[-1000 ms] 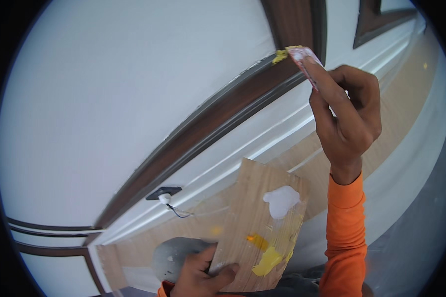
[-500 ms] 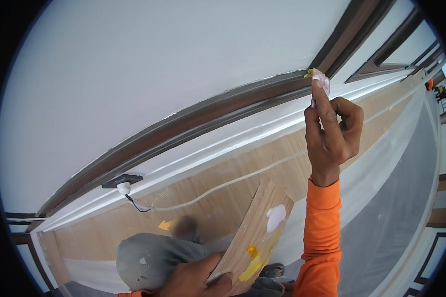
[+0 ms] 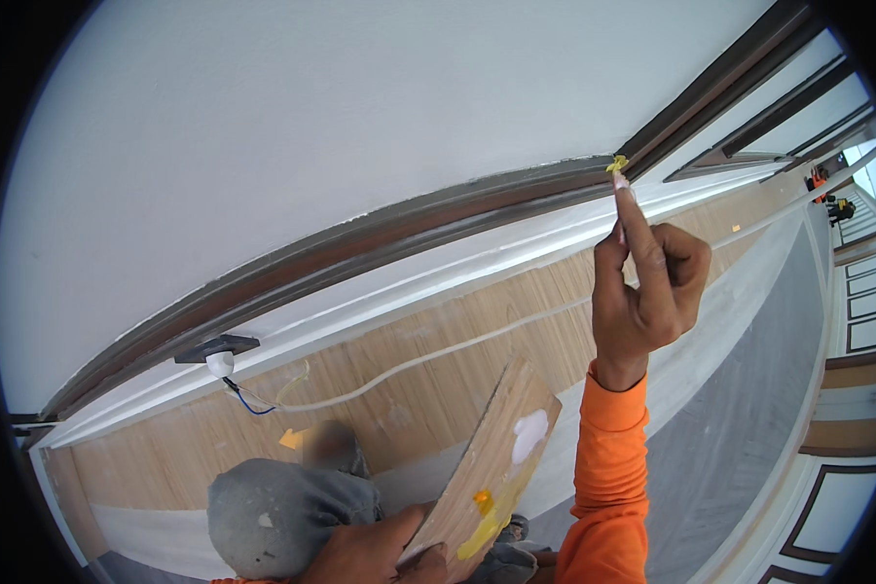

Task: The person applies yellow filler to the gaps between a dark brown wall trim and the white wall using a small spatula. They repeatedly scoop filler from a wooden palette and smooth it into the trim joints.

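My wooden board (image 3: 477, 450) tilts, with a white blob (image 3: 529, 434) and yellow smear (image 3: 484, 535). My small card (image 3: 622, 182) meets a yellow lump (image 3: 617, 164).

Wooden board (image 3: 496, 425) bearing white dollop (image 3: 529, 434), orange dab (image 3: 483, 500), yellow smear (image 3: 482, 534); wood-grained floor (image 3: 438, 409), pale cable (image 3: 457, 348) on it

Reaching up and forward with the right forearm (image 3: 613, 438) in a creased orange fabric sleeve (image 3: 603, 535), holding the wrist (image 3: 621, 373) nearly straight. Pinching with the bare right hand (image 3: 647, 297), extending the index finger (image 3: 640, 234) upward, folding the outer fingers (image 3: 689, 251) toward the palm. Gripping low with the bare left hand (image 3: 370, 548), bending the thumb (image 3: 428, 563).
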`<state>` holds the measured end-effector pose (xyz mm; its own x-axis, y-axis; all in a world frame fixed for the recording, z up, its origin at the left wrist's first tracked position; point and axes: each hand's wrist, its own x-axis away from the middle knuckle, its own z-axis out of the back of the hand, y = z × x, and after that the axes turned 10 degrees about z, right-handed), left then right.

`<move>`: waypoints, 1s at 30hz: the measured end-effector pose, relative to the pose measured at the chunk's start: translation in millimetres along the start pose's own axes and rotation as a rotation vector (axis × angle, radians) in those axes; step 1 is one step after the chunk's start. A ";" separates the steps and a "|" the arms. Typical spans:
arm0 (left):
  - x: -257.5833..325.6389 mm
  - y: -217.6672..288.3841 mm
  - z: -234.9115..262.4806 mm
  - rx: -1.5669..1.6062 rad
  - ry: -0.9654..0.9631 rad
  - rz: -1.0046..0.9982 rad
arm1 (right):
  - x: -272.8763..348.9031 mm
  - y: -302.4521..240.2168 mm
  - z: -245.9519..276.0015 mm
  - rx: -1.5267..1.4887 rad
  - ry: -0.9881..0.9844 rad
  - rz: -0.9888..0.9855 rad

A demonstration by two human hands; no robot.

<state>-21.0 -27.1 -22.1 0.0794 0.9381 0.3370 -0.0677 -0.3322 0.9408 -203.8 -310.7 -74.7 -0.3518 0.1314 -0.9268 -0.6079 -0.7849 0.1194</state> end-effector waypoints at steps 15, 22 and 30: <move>7.4 -7.1 12.1 0.089 -0.072 0.082 | -21.1 -4.8 -3.5 0.003 -0.105 0.043; 10.5 -27.2 1.4 0.141 -0.026 0.083 | -19.2 6.3 39.0 -0.854 0.213 -0.823; 18.8 -37.3 -12.1 0.549 0.189 0.141 | 19.8 -31.3 55.2 -1.509 0.216 -1.455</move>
<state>-29.0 4.1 -51.3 -0.0751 0.8654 0.4954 0.4633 -0.4096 0.7858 -231.1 -250.1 -77.1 -0.1336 0.9866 -0.0940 0.6453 0.0146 -0.7638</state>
